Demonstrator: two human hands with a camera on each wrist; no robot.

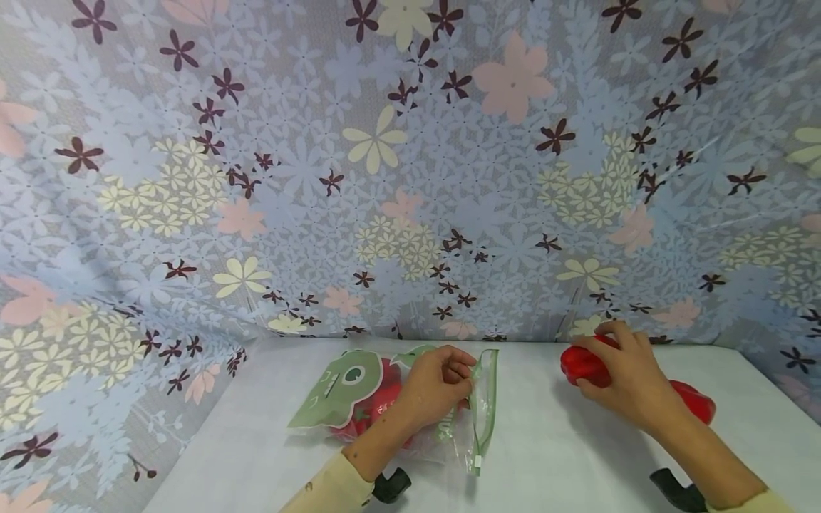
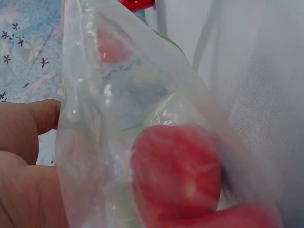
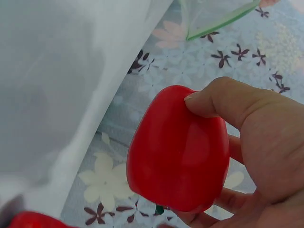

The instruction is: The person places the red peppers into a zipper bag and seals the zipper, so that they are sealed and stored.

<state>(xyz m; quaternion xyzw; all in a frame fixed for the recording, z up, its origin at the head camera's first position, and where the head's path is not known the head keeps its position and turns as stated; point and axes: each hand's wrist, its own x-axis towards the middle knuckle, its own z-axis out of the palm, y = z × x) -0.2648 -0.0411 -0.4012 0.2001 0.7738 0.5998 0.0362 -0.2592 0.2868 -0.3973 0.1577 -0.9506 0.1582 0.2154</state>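
Note:
A clear zip bag (image 1: 323, 399) with a green cartoon print lies on the white surface, its green-edged mouth facing right. Several red bell peppers are inside; one (image 2: 175, 173) shows through the film in the left wrist view. My left hand (image 1: 436, 385) pinches the bag near its mouth and holds it partly apart. To the right of the bag, my right hand (image 1: 625, 374) grips another red bell pepper (image 3: 178, 149) above the surface, thumb on one side and fingers on the other. A further red bell pepper (image 1: 695, 402) lies behind the right wrist, partly hidden.
A white cloth (image 1: 532, 456) covers the work surface. Behind it and at the sides hangs a floral curtain (image 1: 410, 178). Black curved pieces (image 1: 393, 486) show beside both wrists.

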